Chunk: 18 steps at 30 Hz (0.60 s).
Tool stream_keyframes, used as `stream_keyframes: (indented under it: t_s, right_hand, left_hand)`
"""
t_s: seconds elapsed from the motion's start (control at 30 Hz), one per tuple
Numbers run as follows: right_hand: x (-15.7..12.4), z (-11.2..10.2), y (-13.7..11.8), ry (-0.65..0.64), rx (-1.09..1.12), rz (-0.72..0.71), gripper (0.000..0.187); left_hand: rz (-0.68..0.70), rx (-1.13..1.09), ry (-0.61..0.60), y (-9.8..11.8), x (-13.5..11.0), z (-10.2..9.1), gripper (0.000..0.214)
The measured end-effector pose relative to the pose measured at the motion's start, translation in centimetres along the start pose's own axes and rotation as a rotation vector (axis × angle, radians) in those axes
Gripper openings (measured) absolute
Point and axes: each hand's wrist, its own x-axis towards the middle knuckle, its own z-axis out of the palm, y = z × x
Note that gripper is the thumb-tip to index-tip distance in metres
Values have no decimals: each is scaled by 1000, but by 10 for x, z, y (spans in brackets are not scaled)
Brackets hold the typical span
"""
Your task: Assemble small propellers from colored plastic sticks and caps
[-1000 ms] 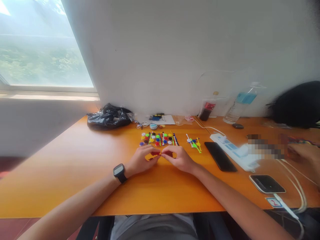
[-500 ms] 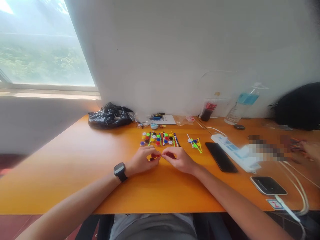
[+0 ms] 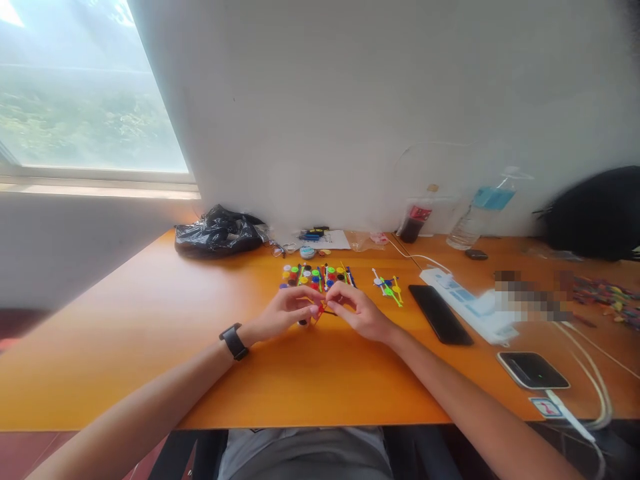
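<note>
My left hand, with a black watch on its wrist, and my right hand meet over the orange table. Both pinch a small red piece on a thin stick between their fingertips. Just beyond the fingers lies a cluster of small coloured discs and sticks. A smaller group of joined sticks and discs lies to its right.
A black plastic bag sits at the back left, with paper and pens near the wall. A dark drink bottle, water bottle, power strip, two phones, cables and a black bag fill the right.
Both hands have shifted slightly away from me toward the coloured discs, still pinching the red piece. Another person's hand at the far right has left the view.
</note>
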Motion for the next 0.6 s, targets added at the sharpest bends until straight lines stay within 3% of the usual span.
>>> stream_keyframes:
  t_s: [0.13, 0.23, 0.33, 0.4, 0.47, 0.53, 0.6]
  right_hand:
    - [-1, -2, -2, 168, -194, -118, 32]
    - [-3, -5, -4, 200, -281, -157, 44]
    - [-4, -4, -2, 223, -206, -109, 57]
    - [-4, -4, 1, 224, -61, -25, 56]
    - [-3, -5, 4, 81, 112, 85, 48]
    - [-2, -8, 8, -115, 275, 177, 69]
    - [-2, -12, 11, -195, 398, 220, 80]
  left_hand:
    - [-6, -51, 90, -1, 0, 0, 32]
    - [-3, -58, 132, -1, 1, 1, 31]
    - [12, -53, 161, -2, 1, 2, 31]
    - [23, -40, 191, -2, 1, 2, 30]
    - [35, -27, 228, -2, 1, 1, 30]
    - [43, -15, 256, -1, 1, 0, 29]
    - [46, -4, 271, 1, 1, 0, 28]
